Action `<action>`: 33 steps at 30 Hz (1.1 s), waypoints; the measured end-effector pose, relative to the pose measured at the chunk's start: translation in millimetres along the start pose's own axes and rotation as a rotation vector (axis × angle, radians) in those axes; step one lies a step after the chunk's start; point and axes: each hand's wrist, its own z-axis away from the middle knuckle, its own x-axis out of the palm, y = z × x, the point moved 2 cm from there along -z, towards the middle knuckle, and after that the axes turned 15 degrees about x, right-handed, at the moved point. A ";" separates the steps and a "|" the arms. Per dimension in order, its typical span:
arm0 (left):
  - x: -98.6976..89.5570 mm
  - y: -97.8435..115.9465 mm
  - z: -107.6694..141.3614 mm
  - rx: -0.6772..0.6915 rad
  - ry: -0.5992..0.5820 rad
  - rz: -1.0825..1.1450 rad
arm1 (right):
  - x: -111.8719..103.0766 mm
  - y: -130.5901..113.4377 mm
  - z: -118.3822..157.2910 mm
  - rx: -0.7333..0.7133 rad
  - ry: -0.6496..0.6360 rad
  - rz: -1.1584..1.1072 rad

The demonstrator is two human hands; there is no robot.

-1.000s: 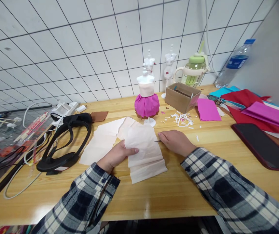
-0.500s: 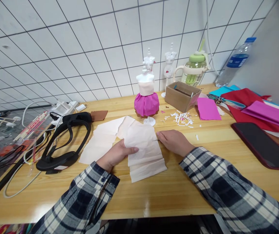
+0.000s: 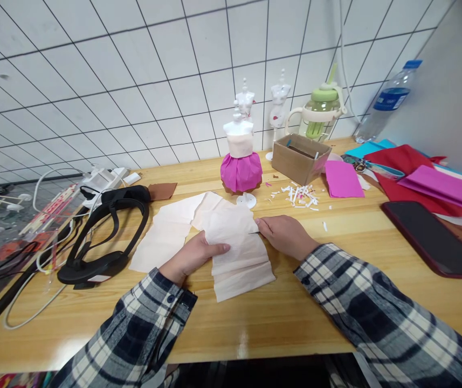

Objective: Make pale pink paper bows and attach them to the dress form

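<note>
A pale peach sheet of crinkled paper [image 3: 241,264] hangs creased over the wooden table, with my left hand [image 3: 194,252] shut on its left edge, thumb on top. At the sheet's right edge my right hand [image 3: 285,233] is closed in a pinch. A thin dark needle-like thing [image 3: 254,233] runs from its fingertips to the paper; I cannot make out its kind for certain. More pale paper [image 3: 164,231] lies flat to the left. Behind the sheet stands a small white mannequin [image 3: 239,129] in a pale top and a puffed magenta skirt [image 3: 241,172].
A black headset [image 3: 105,237] and white cables lie at left, near a brown paper piece [image 3: 163,191]. Paper scraps [image 3: 301,195], a cardboard box [image 3: 300,161] and a green-lidded cup [image 3: 323,113] are behind. At right are magenta paper [image 3: 344,179], a phone [image 3: 436,240] and a bottle [image 3: 390,102].
My right hand has moved slightly left, closer against the paper's edge, and less of the thin dark thing shows. My left hand keeps its hold; the view has shifted slightly.
</note>
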 end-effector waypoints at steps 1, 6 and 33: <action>0.7 0.9 0.0 0.002 -0.006 -0.009 | -0.2 -0.3 0.2 0.000 -0.001 0.011; 0.9 0.8 -0.8 0.012 -0.002 -0.039 | -3.4 -1.0 2.0 0.006 0.002 0.043; 3.6 2.8 -0.6 0.059 0.024 -0.081 | -6.2 1.2 1.9 0.047 -0.012 0.050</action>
